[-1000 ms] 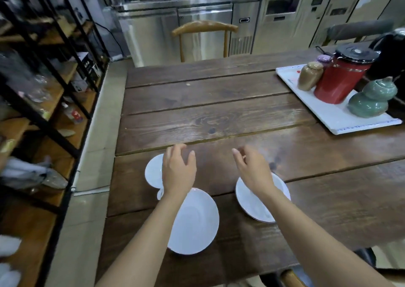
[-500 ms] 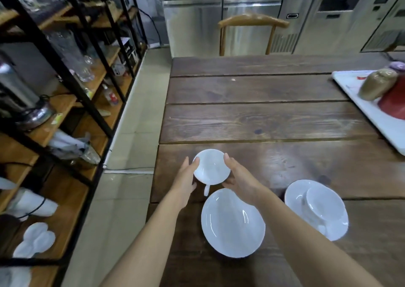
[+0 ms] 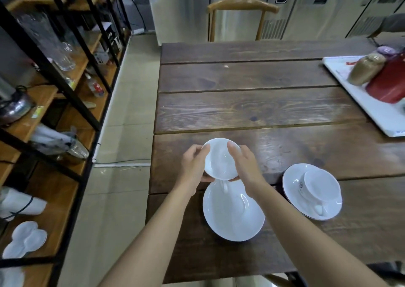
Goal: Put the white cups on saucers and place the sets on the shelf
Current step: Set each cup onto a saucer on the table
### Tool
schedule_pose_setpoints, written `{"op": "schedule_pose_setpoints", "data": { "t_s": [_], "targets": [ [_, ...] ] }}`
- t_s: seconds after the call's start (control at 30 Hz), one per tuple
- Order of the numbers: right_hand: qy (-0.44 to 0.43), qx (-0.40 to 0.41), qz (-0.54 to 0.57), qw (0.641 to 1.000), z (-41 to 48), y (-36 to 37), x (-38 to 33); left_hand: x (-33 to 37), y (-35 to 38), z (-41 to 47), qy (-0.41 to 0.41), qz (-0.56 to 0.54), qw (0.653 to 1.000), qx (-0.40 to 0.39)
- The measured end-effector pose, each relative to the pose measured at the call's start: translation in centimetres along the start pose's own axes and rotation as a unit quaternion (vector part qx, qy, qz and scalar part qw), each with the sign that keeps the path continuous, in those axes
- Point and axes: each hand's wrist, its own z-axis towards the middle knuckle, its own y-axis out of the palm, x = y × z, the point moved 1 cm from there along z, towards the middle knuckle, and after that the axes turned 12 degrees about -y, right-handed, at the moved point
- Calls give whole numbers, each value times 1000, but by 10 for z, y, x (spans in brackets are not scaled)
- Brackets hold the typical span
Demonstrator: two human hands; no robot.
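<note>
A white cup (image 3: 220, 160) is held between both my hands just above the dark wooden table, its handle pointing down toward me. My left hand (image 3: 194, 167) grips its left side and my right hand (image 3: 245, 166) its right side. Directly below it, nearer to me, lies a bare white saucer (image 3: 232, 215). To the right a second white cup (image 3: 320, 186) sits on its own saucer (image 3: 291, 184). The wood and black metal shelf (image 3: 54, 102) stands along the left.
A white tray (image 3: 372, 109) at the table's right edge carries a red pot (image 3: 388, 85) and a brown jar (image 3: 366, 68). The shelf holds glassware, a metal pot and white dishes (image 3: 26, 238). A wooden chair (image 3: 242, 4) stands at the table's far end before steel cabinets.
Both hands came together around the left cup and have lifted it toward the bare saucer. The right cup now rests on its saucer. My view has swung left toward the shelf.
</note>
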Motion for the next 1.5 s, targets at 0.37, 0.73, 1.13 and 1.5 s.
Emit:
{"op": "schedule_pose_setpoints", "data": {
  "t_s": [0.37, 0.73, 1.13, 1.5],
  "targets": [
    [-25, -21, -83, 996, -46, -20, 29, -51, 14, -29, -63, 77, 995, 12],
    [-21, -63, -139, 988, -59, -32, 53, -75, 23, -44, -83, 120, 988, 39],
    [-11, 21, -198, 980, -49, -56, 86, -84, 6, -34, -57, 240, 958, 149],
    [106, -48, 12, 993, -58, -62, 79, -86, -2, -37, -182, 29, 983, -13]
  ]
}}
